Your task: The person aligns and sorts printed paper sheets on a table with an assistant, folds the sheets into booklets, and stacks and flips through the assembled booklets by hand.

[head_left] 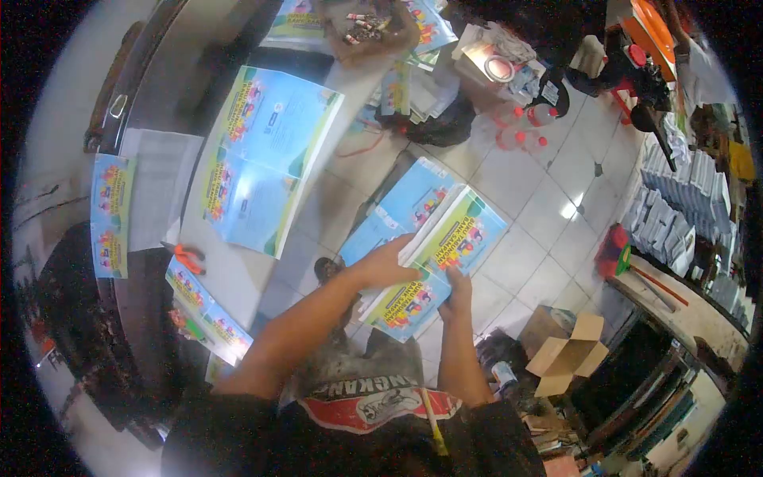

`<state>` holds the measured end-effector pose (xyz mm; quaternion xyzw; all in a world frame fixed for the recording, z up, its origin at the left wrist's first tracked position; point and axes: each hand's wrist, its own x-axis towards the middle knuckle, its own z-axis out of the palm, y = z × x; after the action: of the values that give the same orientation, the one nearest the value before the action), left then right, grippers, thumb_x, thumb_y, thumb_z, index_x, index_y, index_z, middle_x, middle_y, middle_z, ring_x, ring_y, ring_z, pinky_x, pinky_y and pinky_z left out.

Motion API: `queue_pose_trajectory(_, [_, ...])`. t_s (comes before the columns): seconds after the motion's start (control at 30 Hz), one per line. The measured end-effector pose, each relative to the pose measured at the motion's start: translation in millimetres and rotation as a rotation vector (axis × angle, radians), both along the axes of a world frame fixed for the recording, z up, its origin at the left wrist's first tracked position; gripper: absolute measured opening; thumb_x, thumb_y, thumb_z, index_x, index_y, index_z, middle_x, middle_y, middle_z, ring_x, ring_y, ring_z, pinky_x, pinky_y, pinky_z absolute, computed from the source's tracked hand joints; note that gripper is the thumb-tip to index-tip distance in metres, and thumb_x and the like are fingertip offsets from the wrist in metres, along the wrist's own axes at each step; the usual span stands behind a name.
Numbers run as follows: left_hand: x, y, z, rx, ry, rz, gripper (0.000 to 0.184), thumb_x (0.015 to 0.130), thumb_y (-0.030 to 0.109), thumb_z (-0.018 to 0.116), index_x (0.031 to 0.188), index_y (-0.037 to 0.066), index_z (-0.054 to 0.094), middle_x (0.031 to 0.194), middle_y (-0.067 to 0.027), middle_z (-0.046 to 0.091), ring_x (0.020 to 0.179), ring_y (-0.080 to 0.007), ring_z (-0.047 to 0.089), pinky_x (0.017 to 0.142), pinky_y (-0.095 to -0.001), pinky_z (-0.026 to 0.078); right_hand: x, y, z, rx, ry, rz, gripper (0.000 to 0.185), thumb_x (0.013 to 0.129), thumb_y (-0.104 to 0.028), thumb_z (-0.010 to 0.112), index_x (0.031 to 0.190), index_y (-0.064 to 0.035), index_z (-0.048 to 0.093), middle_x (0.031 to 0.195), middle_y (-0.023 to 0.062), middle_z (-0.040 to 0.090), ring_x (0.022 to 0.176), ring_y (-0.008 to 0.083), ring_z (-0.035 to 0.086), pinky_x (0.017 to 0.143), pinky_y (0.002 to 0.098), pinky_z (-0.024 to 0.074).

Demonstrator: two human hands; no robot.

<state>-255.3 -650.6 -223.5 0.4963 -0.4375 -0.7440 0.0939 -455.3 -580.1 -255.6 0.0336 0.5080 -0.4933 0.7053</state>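
Both hands hold a stack of printed booklet covers [470,226], blue and green with yellow titles and cartoon figures, tilted above the floor. My left hand [385,266] is closed on the stack's left edge, its fingers partly hidden by the sheets. On the near right edge, my right hand [457,296] grips the stack with its thumb on top. Just beyond it lies another pile of blue printed covers [417,197], partly covered by the held stack. Large uncut cover sheets [266,159] rest on the white table at the left.
An orange-handled tool [189,258] lies at the table [250,274] edge beside more printed sheets [208,306]. Red-capped plastic bottles [520,127] stand on the tiled floor [517,254]. An open cardboard box [568,350] sits at the right, with stacked paper bundles [675,215] beyond.
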Motion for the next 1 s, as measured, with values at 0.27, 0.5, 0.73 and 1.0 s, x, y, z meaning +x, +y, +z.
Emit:
queue_pose_trajectory(0.27, [10.9,-24.5,-19.0,-0.209,-0.070,-0.106,0.100,0.073,0.029,0.082,0.149,0.000,0.025,0.146,-0.0251,0.040,0.136,-0.0348,0.040,0.112,-0.0421,0.033,20.6,-22.5,-21.5,-0.130,0.012,-0.034,0.062,0.085,-0.018,0.070,0.137,-0.0012,0.040,0.125,0.0140,0.059,0.109,0.0284,0.062,0.094,0.0424,0.0515])
queue_pose_trajectory(0.5, [27.6,-31.4,-100.0,-0.175,-0.476,-0.260,0.140,0.056,0.055,0.085,0.151,-0.006,0.003,0.159,-0.0271,0.004,0.148,-0.0408,0.006,0.119,-0.0437,0.016,32.4,-38.0,-42.7,0.066,0.185,0.046,0.057,0.086,-0.012,0.067,0.135,-0.0015,0.041,0.122,0.0131,0.059,0.108,0.0262,0.061,0.093,0.0407,0.0520])
queue_pose_trajectory(0.73, [35.3,-50.5,-106.7,0.039,-0.127,0.010,0.127,0.065,0.044,0.086,0.152,-0.004,0.007,0.149,-0.0268,0.034,0.136,-0.0350,0.038,0.112,-0.0417,0.033,57.0,-51.5,-43.5,0.072,0.074,0.147,0.051,0.087,-0.010,0.067,0.132,0.0000,0.045,0.118,0.0115,0.059,0.106,0.0228,0.062,0.089,0.0373,0.0541])
queue_pose_trajectory(1.0, [39.0,-66.5,-78.9,0.084,0.004,0.040,0.094,0.067,0.030,0.087,0.142,-0.001,0.039,0.134,-0.0194,0.055,0.116,-0.0248,0.058,0.098,-0.0381,0.047,66.9,-60.7,-41.8,0.056,0.153,0.066,0.056,0.084,-0.004,0.067,0.133,0.0005,0.040,0.121,0.0128,0.058,0.109,0.0266,0.060,0.092,0.0396,0.0528])
